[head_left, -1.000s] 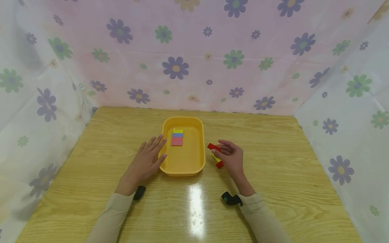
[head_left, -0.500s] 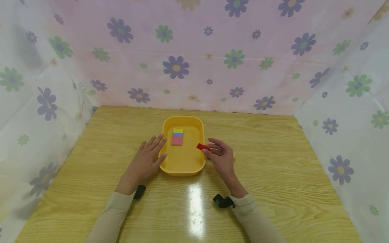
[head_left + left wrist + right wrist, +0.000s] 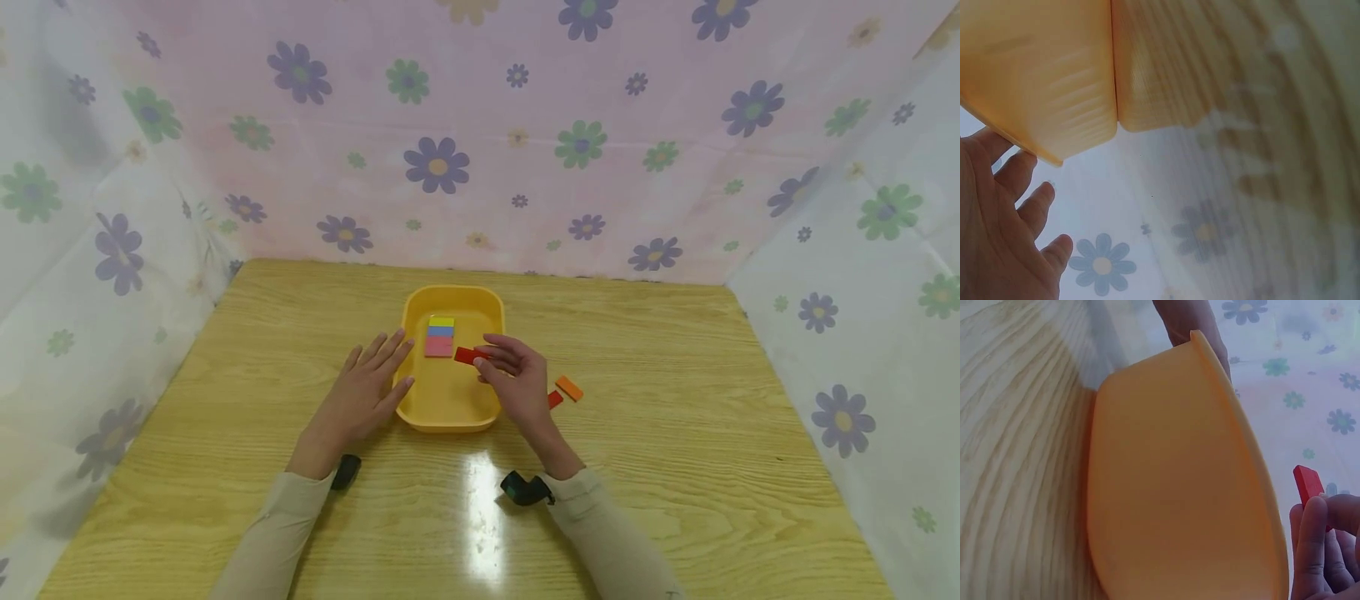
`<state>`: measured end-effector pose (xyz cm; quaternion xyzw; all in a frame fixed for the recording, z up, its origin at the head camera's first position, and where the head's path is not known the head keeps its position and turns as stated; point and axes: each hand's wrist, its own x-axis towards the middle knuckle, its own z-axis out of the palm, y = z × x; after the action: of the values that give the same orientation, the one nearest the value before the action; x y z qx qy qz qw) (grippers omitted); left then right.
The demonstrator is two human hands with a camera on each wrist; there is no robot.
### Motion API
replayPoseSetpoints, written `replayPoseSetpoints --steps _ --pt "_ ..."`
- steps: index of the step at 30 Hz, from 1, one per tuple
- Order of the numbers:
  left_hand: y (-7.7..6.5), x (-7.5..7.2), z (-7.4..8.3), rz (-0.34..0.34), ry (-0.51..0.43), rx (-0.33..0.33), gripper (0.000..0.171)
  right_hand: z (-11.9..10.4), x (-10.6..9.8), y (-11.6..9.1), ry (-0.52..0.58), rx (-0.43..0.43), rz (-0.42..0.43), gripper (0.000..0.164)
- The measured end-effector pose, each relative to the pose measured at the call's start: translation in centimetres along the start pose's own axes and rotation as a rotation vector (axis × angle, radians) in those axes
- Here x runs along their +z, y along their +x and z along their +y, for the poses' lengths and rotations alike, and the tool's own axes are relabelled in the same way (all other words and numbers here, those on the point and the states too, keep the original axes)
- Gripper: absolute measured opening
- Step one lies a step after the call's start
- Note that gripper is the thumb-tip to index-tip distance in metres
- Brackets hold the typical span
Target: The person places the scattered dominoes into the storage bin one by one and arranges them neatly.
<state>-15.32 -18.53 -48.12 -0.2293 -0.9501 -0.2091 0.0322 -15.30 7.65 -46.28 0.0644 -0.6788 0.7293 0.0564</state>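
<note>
My right hand [image 3: 517, 383] pinches a red block [image 3: 468, 356] between thumb and fingers, above the right half of a yellow plastic tray [image 3: 450, 427]. In the right wrist view the same red block [image 3: 1308, 483] sticks up from the fingertips, higher than the tray's rim. My left hand [image 3: 356, 404] lies with straight, spread fingers on the tray's left rim. Inside the tray, toward its upper left, a yellow block [image 3: 442, 322], a blue block [image 3: 440, 332] and pink blocks [image 3: 439, 347] lie flat in a row against each other.
On the wooden table [image 3: 675, 417], right of the tray, lie an orange block [image 3: 569, 387] and another red block [image 3: 555, 400], partly hidden by my right hand. A flowered curtain [image 3: 480, 167] closes off the back and both sides.
My right hand has carried the red block leftward from beside the tray to over it. The orange block and the other red block have come into sight behind it. My left hand stays put.
</note>
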Motion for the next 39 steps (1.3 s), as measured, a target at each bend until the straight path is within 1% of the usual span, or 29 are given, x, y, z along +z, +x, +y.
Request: replayPoseSetpoints --steps 6,9,17,21,24,27,29,32,34,36,39 --pt "0.0 0.0 0.0 -0.008 0.009 -0.007 0.062 -0.3 1.8 0.8 0.058 -0.053 0.019 0.031" --pt "0.0 -0.1 0.0 -0.01 0.011 -0.009 0.062 -0.4 2.6 1.3 0.064 -0.074 0.031 0.03" --pt "0.1 -0.2 0.1 -0.02 0.012 -0.018 0.063 -0.3 4.5 3.3 0.013 -0.093 0.071 0.032" --pt "0.1 -0.2 0.0 -0.021 0.01 -0.018 0.063 -0.2 5.1 4.1 -0.012 -0.076 0.09 0.036" --pt "0.1 -0.2 0.0 -0.024 0.008 -0.018 0.063 -0.1 5.5 4.6 -0.039 -0.056 0.093 0.034" --pt "0.1 -0.2 0.1 -0.029 0.011 -0.019 0.063 0.1 5.6 4.8 -0.107 -0.017 0.078 0.029" --pt "0.1 -0.2 0.1 -0.033 0.013 -0.02 0.063 0.3 5.7 5.0 -0.183 0.023 0.046 0.026" --pt "0.1 -0.3 0.2 -0.035 0.016 -0.018 0.063 0.4 5.8 5.1 -0.279 0.119 -0.024 0.024" --pt "0.1 -0.3 0.3 -0.035 0.014 -0.015 0.063 0.4 5.8 5.1 -0.335 0.183 -0.072 0.026" --pt "0.1 -0.2 0.3 -0.031 0.016 -0.011 0.063 0.5 5.9 5.1 -0.365 0.241 -0.106 0.027" --pt "0.2 -0.2 0.2 -0.021 0.013 -0.007 0.062 0.3 6.0 5.1 -0.401 0.286 -0.127 0.028"
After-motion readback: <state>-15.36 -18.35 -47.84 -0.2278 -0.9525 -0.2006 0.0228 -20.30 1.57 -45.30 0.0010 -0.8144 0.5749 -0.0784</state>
